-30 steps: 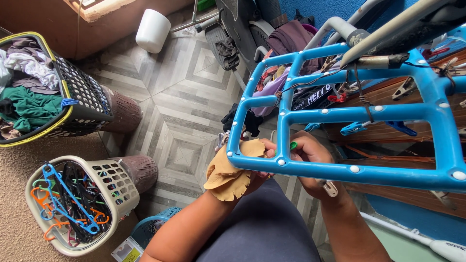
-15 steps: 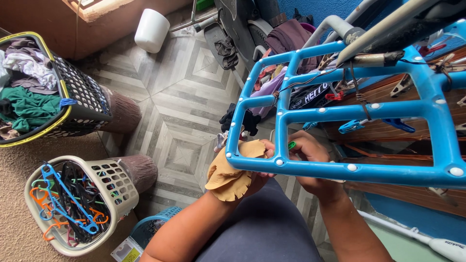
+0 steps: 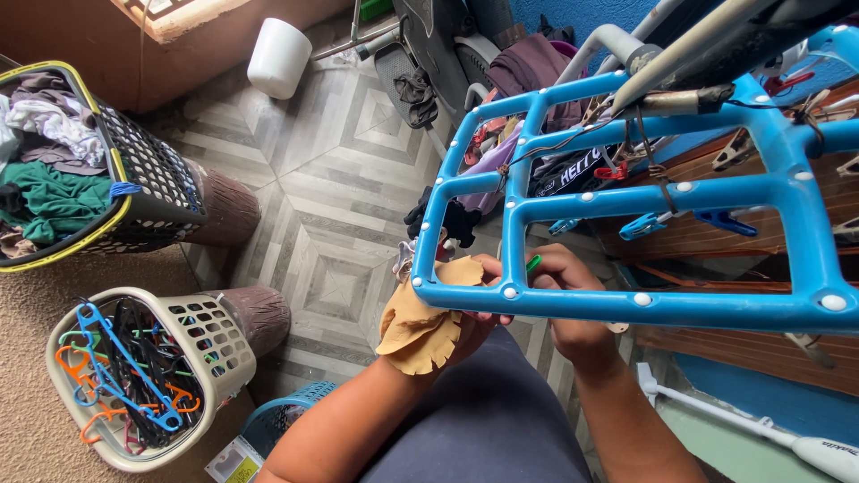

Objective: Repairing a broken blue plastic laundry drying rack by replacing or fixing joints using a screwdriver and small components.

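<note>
A: Since a moment ago the blue drying rack [image 3: 626, 201] is riding a little higher and further left in your view; your hands are barely shifting beneath its near bar.

B: So you are staying on the same corner; your left hand [image 3: 472, 315] is clenching the tan cloth [image 3: 419, 324] just under the rail, and your right hand [image 3: 564, 291] is pinching a green peg [image 3: 533, 265] beside it.

A: And packaging?

B: A small card with a yellow patch [image 3: 234, 463] is lying on the floor by the blue basket [image 3: 282, 419]; a black garment with white lettering [image 3: 573, 172] is hanging behind the rack; a white cylinder tub [image 3: 279, 55] is lying at the far wall; the beige basket [image 3: 219, 353] is holding coloured hangers [image 3: 112, 380], the black basket [image 3: 148, 174] laundry.
</note>
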